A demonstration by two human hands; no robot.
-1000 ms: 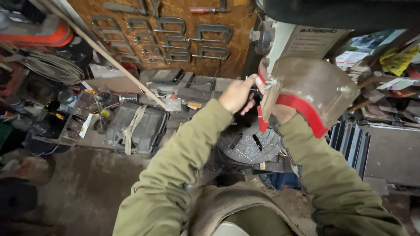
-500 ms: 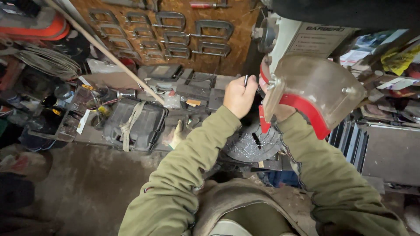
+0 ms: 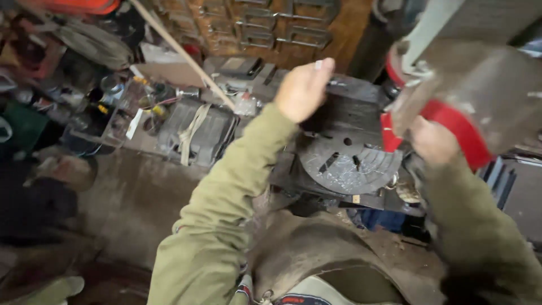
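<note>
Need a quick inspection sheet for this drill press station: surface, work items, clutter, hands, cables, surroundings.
Surface: round slotted machine table, dark, scratched, nothing resting on it.
Work items: grey guard with red trim on the machine head.
Clutter: grey tool bag, jars and small tools on the low shelf.
Hands: left hand raised above the table, fist closed, contents blurred; right hand at the guard's lower edge.
Cables: nothing seen clearly.
Surroundings: wooden wall with metal handles, leaning wooden stick, dusty floor.
</note>
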